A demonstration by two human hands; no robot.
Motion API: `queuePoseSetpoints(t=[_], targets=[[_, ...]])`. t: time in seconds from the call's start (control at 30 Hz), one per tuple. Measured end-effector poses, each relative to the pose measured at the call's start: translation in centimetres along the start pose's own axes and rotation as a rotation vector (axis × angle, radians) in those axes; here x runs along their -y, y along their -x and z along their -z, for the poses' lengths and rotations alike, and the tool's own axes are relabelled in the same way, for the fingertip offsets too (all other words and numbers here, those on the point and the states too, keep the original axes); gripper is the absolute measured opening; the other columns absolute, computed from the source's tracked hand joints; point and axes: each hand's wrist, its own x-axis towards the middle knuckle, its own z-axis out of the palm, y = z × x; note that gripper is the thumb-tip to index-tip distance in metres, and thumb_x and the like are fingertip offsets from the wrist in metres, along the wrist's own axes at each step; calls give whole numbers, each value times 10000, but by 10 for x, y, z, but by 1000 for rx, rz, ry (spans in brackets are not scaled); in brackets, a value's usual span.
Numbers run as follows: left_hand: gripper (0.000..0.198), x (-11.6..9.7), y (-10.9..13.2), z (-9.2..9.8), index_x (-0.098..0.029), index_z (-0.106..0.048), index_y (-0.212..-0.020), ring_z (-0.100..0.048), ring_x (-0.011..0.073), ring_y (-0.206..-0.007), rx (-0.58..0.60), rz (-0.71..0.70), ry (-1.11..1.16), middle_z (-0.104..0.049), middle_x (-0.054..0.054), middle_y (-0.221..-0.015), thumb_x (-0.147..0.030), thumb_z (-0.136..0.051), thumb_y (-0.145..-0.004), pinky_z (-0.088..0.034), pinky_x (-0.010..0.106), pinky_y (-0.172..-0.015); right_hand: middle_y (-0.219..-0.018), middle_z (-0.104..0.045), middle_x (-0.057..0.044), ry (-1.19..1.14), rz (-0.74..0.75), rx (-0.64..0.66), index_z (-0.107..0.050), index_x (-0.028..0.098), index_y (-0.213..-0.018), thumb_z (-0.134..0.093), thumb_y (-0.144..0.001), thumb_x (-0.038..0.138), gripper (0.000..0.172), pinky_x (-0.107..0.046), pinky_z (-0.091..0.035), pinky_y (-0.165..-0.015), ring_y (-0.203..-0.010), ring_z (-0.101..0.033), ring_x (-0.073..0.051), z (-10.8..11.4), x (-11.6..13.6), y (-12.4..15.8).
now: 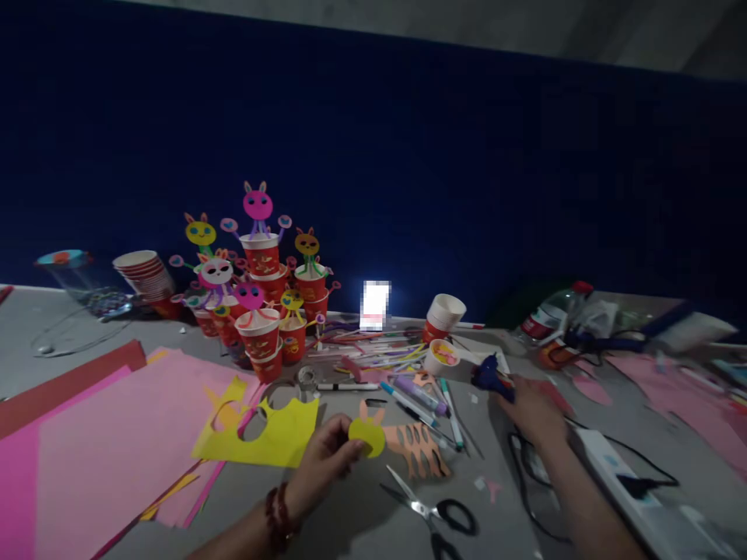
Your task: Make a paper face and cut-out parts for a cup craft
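My left hand (330, 455) pinches a yellow paper bunny head (366, 437) with two pinkish ears, between thumb and fingers. My right hand (528, 408) reaches out to the right, its fingers round the near end of a dark blue glue gun (491, 373); part of the grip is hidden. Just right of the bunny head lies an orange paper sheet with cut-out slots (419, 447). Black-handled scissors (429, 509) lie partly open below it. A yellow sheet with round holes (262, 435) rests left of my left hand.
Red paper cups (260, 334) with paper animal faces stand stacked at the back left. Pink paper sheets (117, 443) cover the left side. Markers (408, 400) and a paper cup of scraps (442, 358) are mid-table. A white power strip (624, 490), cords and a bottle (545, 315) are at right.
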Motion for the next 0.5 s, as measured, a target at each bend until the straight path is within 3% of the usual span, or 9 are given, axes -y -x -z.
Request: queuePoseSetpoints(t=[0.07,0.13,0.23,0.33,0.4,0.5], targets=[[400,-1,-1,-1,-165,-523,-738,-421,39,-443,46,47,155,-552,-55,-603,-433,-819,-706,-303,148,-430,-1012,-695,-203,-30,33,-18,-664,165,-966,-597,-789,352,266,-460,-470,-768,-946,-637,-383,8,15,12],[426,-4,-2,-4,-163,-529,-724,-407,34,-421,110,92,301,-559,-55,-584,-424,-858,-655,-278,151,-419,-1027,-700,-161,-365,63,13,-677,197,-968,-578,-807,423,294,-444,-493,-785,-912,-646,-337,16,44,37],[515,-8,0,-9,-151,-548,-683,-376,40,-397,218,141,407,-511,-55,-504,-534,-874,-571,-277,173,-420,-951,-710,-113,-950,113,335,-707,211,-864,-629,-803,482,289,-395,-526,-782,-906,-658,-303,22,109,87],[562,-13,6,-12,-150,-530,-593,-344,52,-384,346,220,480,-411,-63,-414,-612,-847,-558,-284,198,-433,-970,-706,-82,-1346,189,570,-726,239,-909,-682,-808,468,254,-368,-524,-824,-928,-653,-272,24,171,131],[532,-16,10,-12,-157,-525,-590,-302,51,-369,411,290,513,-358,-77,-393,-596,-825,-614,-268,204,-430,-1070,-682,-79,-1500,220,679,-729,254,-970,-698,-812,453,257,-366,-503,-873,-996,-635,-267,25,200,148],[491,-18,15,-9,-171,-512,-617,-237,49,-373,458,379,549,-316,-94,-402,-555,-813,-662,-252,204,-439,-1062,-667,-70,-1652,72,801,-730,238,-893,-784,-751,401,223,-349,-490,-875,-1009,-618,-256,28,225,158]])
